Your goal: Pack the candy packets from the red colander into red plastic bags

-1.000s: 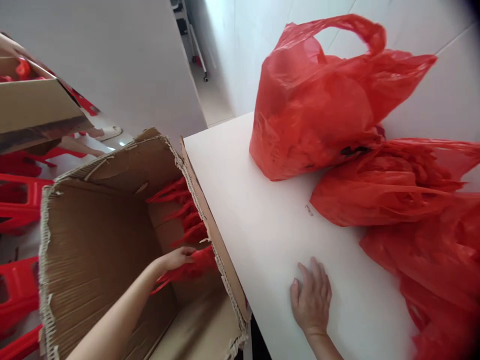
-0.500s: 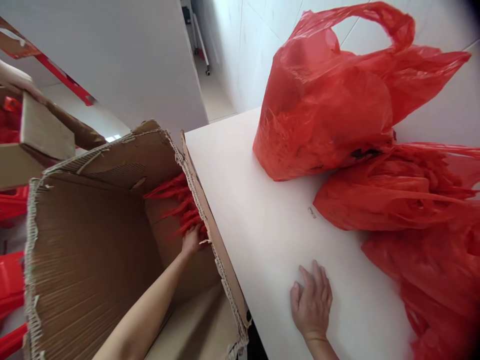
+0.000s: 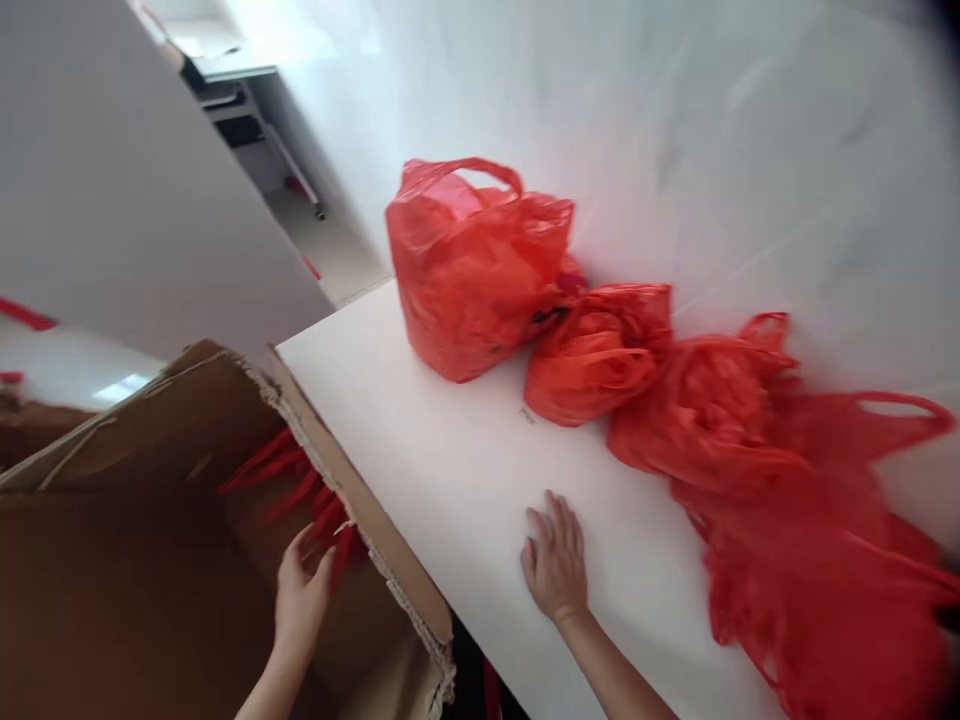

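Observation:
Inside a large cardboard box point(image 3: 405, 590), my left hand point(image 3: 301, 590) has its thumb and fingers apart, close beside a bunch of red strips point(image 3: 319, 500) against the box's right wall. It holds nothing that I can see. My right hand point(image 3: 556, 565) lies flat on the white table point(image 3: 465, 480), palm down with fingers spread. Beyond it stands a full red plastic bag point(image 3: 472, 280). Smaller red bags point(image 3: 592, 360) run in a row to the right of it, along the wall.
A grey panel point(image 3: 135, 180) rises behind the box. Past it, a gap shows a floor and a shelf-like unit point(image 3: 247, 130). The white wall point(image 3: 675, 150) borders the table's far side. More red bags point(image 3: 832, 590) crowd the right end.
The view has shifted to the right, showing more bags. My left hand has drawn back from the red strips and opened. My right hand still rests on the table.

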Motion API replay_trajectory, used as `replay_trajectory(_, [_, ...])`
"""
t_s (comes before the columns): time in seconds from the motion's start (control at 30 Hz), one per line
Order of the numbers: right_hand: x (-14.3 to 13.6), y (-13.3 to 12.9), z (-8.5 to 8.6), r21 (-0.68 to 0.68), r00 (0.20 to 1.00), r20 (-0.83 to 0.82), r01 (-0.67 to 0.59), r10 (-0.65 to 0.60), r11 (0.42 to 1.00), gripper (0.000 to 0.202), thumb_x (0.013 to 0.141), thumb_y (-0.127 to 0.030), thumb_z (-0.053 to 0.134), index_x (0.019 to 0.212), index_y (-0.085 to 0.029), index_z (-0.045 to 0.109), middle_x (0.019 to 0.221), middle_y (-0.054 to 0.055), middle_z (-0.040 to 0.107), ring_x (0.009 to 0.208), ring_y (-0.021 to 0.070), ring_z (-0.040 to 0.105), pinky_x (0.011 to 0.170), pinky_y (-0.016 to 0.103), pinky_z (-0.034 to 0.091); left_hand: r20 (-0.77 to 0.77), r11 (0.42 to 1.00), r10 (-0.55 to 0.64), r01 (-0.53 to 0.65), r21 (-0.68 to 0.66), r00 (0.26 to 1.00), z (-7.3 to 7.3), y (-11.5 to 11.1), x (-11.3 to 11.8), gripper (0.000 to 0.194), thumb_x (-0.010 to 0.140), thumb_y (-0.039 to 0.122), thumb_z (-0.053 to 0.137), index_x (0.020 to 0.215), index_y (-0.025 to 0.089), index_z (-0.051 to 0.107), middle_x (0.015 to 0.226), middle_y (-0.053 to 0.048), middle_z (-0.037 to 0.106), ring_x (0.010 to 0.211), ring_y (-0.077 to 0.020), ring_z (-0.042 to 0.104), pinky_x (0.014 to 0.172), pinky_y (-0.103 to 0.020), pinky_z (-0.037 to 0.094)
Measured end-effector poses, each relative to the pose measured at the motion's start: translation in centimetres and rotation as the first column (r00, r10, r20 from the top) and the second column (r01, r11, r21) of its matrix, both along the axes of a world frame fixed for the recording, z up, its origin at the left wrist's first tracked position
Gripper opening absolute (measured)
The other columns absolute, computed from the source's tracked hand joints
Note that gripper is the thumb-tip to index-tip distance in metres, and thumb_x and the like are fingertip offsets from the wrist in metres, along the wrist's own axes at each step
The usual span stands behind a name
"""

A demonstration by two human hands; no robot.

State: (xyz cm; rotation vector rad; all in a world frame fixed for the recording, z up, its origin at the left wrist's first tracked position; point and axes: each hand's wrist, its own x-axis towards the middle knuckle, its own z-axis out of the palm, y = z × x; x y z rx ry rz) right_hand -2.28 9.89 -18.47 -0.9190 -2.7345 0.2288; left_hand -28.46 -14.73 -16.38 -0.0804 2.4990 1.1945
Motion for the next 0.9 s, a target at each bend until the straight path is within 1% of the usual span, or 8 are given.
replay_trajectory(0.13, [-0.4, 0.1, 0.7, -0.074, 0.999, -0.006, 0.034, -0.035, 0.997, 0.042, 0.087, -0.022, 0.052, 0.129, -0.018, 0.053, 0.156, 0.013, 0.023, 0.145, 0.0326, 0.016, 0.114, 0.056, 0.024, -0.082, 0.975, 0.073, -0.054, 0.214, 0.994, 6.5, 3.2, 1.1, 0.055, 0.077, 0.042, 0.064, 0.126, 0.025, 0.047, 0.137, -0.011, 0.05, 0.128, -0.0317, 0.048, 0.107, -0.054, 0.039])
replay_trajectory(0.23, [-0.3, 0.5, 2.2, -0.221, 0.999, 0.018, 0.035, -0.032, 0.975, 0.046, 0.086, -0.021, 0.053, 0.132, -0.02, 0.053, 0.157, 0.011, 0.024, 0.145, 0.0302, 0.016, 0.115, 0.053, 0.022, -0.129, 0.948, 0.009, 0.032, 0.317, 0.992, 11.4, 6.5, 2.8, 0.053, 0.077, 0.042, 0.066, 0.123, 0.026, 0.048, 0.13, -0.009, 0.053, 0.13, -0.0304, 0.047, 0.108, -0.055, 0.037])
replay_trajectory(0.3, [0.5, 0.8, 3.8, -0.395, 0.998, 0.054, 0.055, -0.036, 0.917, 0.043, 0.085, -0.021, 0.053, 0.128, -0.021, 0.057, 0.156, 0.009, 0.028, 0.145, 0.0293, 0.02, 0.115, 0.05, 0.022, -0.145, 0.92, -0.084, 0.132, 0.37, 0.986, 13.3, 8.7, 4.7, 0.052, 0.076, 0.044, 0.066, 0.121, 0.025, 0.049, 0.129, -0.01, 0.053, 0.129, -0.0307, 0.047, 0.109, -0.054, 0.035])
replay_trajectory(0.4, [3.7, 0.3, 6.2, -0.591, 0.994, 0.083, 0.11, -0.075, 0.799, 0.031, 0.085, -0.021, 0.053, 0.113, -0.022, 0.065, 0.145, 0.007, 0.047, 0.138, 0.0265, 0.036, 0.111, 0.044, 0.03, -0.144, 0.873, -0.219, 0.26, 0.413, 0.965, 14.2, 11.6, 8.7, 0.052, 0.075, 0.046, 0.066, 0.12, 0.024, 0.049, 0.134, -0.011, 0.051, 0.127, -0.0309, 0.048, 0.108, -0.051, 0.038])
replay_trajectory(0.53, [12.1, -2.1, 7.9, -0.654, 0.978, 0.114, 0.206, -0.175, 0.727, 0.026, 0.083, -0.022, 0.055, 0.105, -0.023, 0.068, 0.108, 0.005, 0.071, 0.102, 0.0225, 0.065, 0.088, 0.036, 0.049, -0.056, 0.803, -0.466, 0.449, 0.391, 0.883, 13.8, 14.3, 16.1, 0.049, 0.079, 0.05, 0.058, 0.119, 0.025, 0.049, 0.133, -0.011, 0.053, 0.122, -0.0284, 0.054, 0.1, -0.043, 0.047])
replay_trajectory(0.67, [20.9, -2.9, 9.6, -0.688, 0.952, 0.103, 0.277, -0.288, 0.671, 0.022, 0.086, -0.021, 0.048, 0.097, -0.023, 0.068, 0.089, 0.001, 0.074, 0.081, 0.0174, 0.069, 0.071, 0.027, 0.051, 0.073, 0.612, -0.775, 0.718, 0.33, 0.627, 14.4, 15.4, 23.7, 0.048, 0.076, 0.056, 0.056, 0.111, 0.023, 0.057, 0.126, -0.012, 0.06, 0.11, -0.0275, 0.062, 0.09, -0.039, 0.053])
replay_trajectory(0.77, [24.9, -0.6, 13.4, -0.687, 0.897, -0.087, 0.262, -0.434, 0.678, 0.023, 0.092, -0.027, 0.042, 0.095, -0.022, 0.065, 0.089, 0.002, 0.072, 0.082, 0.0168, 0.067, 0.073, 0.027, 0.05, 0.112, 0.42, -0.908, 0.874, 0.245, 0.404, 15.2, 15.3, 28.3, 0.04, 0.079, 0.053, 0.052, 0.105, 0.024, 0.064, 0.121, -0.011, 0.063, 0.11, -0.027, 0.062, 0.091, -0.039, 0.052])
replay_trajectory(0.9, [28.8, 3.9, 20.3, -0.62, 0.798, -0.316, 0.236, -0.514, 0.748, 0.027, 0.096, -0.038, 0.04, 0.102, -0.024, 0.062, 0.101, 0.003, 0.069, 0.092, 0.0182, 0.065, 0.081, 0.03, 0.051, 0.011, 0.326, -0.945, 0.937, 0.128, 0.327, 15.1, 14.4, 32.0, 0.034, 0.083, 0.048, 0.048, 0.103, 0.028, 0.066, 0.119, -0.01, 0.064, 0.113, -0.0269, 0.061, 0.094, -0.04, 0.051])
